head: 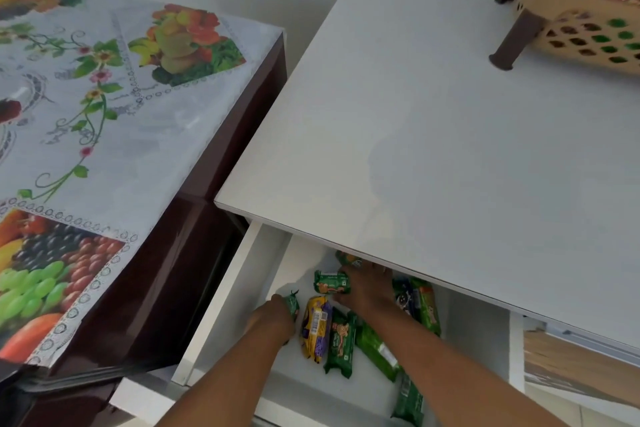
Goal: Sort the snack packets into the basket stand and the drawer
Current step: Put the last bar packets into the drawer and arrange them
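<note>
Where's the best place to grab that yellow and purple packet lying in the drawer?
Pinch the yellow and purple packet across its narrow middle, coming straight down from above. It lies flat and lengthwise, with the left hand and a green packet close on either side, so the long edges are crowded.

Your two forearms enter the frame from 6 o'clock, both bare to the lower edge, with no sleeve, watch or band in view. Your left hand (pixel 273 317) and right hand (pixel 367 288) carry no glove. Finger detail is blurred, so rings cannot be confirmed.
</note>
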